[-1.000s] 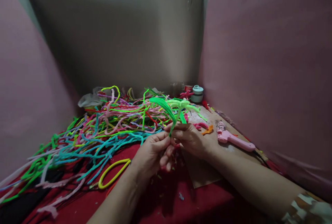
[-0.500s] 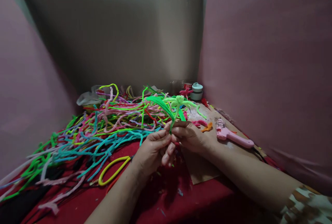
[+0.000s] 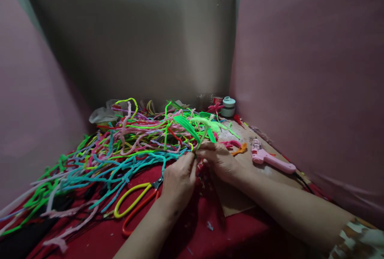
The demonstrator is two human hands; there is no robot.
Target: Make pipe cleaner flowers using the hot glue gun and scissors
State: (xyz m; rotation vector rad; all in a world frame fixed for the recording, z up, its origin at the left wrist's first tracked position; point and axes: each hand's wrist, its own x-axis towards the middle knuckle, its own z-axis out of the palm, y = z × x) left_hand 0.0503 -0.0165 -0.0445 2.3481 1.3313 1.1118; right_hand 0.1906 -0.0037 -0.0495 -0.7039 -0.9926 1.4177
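A green pipe-cleaner flower (image 3: 206,124) with pale green petals and darker green leaves (image 3: 186,126) rises from between my two hands. My left hand (image 3: 180,175) is closed around the bottom of its stem, with the fingertips mostly turned out of sight. Beside and slightly above it, my right hand (image 3: 217,158) pinches the stem just under the leaves. The hands touch each other over the red cloth (image 3: 207,231). Left of my left wrist lie scissors (image 3: 133,201) with one yellow and one red handle.
A large heap of coloured pipe cleaners (image 3: 141,131) spreads over the left and middle. On the right, a pink glue gun (image 3: 271,160) rests on a brown board (image 3: 237,199) near orange and pink pieces. A pale blue jar (image 3: 228,107) stands behind; pink sheets (image 3: 309,71) wall the sides.
My left hand has rolled over at the stem, so its back now faces me. The flower has tipped away from me, and more of the scissors shows.
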